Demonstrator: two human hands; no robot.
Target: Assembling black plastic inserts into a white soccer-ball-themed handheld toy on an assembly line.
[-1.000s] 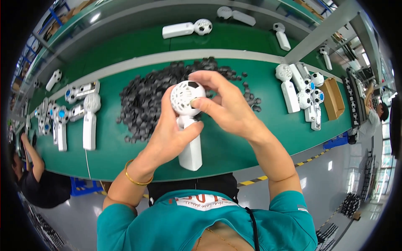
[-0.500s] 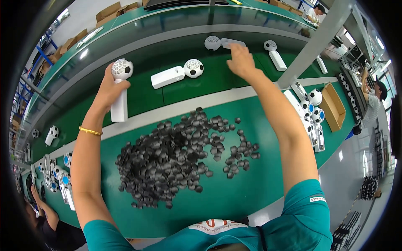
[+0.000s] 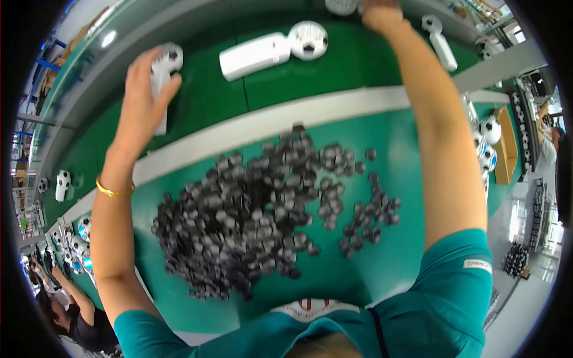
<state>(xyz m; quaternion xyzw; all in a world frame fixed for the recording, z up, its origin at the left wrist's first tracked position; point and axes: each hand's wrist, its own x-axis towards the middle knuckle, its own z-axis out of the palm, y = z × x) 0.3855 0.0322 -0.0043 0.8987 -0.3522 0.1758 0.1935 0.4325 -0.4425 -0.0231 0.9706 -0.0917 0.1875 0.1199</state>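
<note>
My left hand [image 3: 140, 92] is closed around a white handheld device with a football-patterned ball head [image 3: 172, 56], fingers on one side and thumb on the other. Its handle points toward me. At the top edge of the view, my right hand [image 3: 382, 17] reaches to a paler ball-headed device [image 3: 342, 5]; its fingers are blurred and partly cut off, and they cover the handle. Between my hands, another white ball-headed device [image 3: 256, 55] lies on the green belt [image 3: 203, 89], touched by neither hand.
A heap of small black pentagon-shaped pieces [image 3: 239, 221] covers much of the green table [image 3: 334, 280]. More ball-headed devices [image 3: 439, 43] lie to the right, near a grey post [image 3: 501, 62] and an open cardboard box [image 3: 506, 146]. A person [image 3: 83, 313] sits at left.
My view has tilted, so the belt and devices sit higher in the picture. Both hands stay at the same devices, and the right hand now hides the handle it reached for.
</note>
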